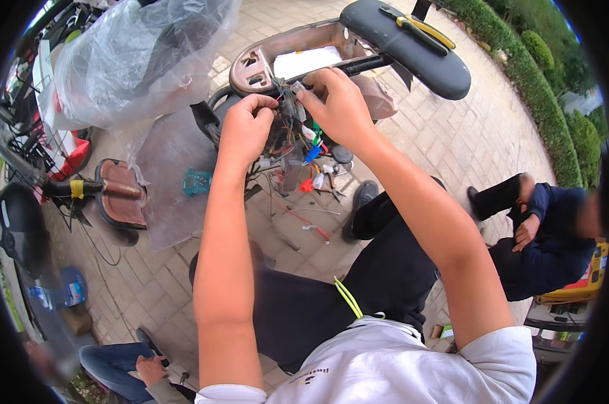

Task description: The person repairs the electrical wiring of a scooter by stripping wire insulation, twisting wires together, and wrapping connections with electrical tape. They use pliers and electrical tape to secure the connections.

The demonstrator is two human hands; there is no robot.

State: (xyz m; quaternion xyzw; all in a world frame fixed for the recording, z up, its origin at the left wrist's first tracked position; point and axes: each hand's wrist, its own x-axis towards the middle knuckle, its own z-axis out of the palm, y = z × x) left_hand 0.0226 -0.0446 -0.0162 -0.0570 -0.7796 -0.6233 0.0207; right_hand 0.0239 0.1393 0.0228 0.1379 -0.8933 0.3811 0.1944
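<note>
Head view: at 11 o'clock the left hand pinches into the wire bundle, which sits at 12 o'clock; toward 1 o'clock the right hand pinches also, exact wire I cannot tell. Better to hold wires near their ends, pulling gently.

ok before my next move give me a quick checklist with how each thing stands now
1. Left hand and right hand at the wire bundle: ok, both pinch there.
2. Exactly which wires are pinched: cannot tell, the hands hide them.
3. Yellow-handled pliers laid aside: ok, on the black seat.
4. Paving free of loose leads: not ok, a red wire lies there.
5. Clear plastic sheeting off the hands: ok, it sits to their left.
</note>
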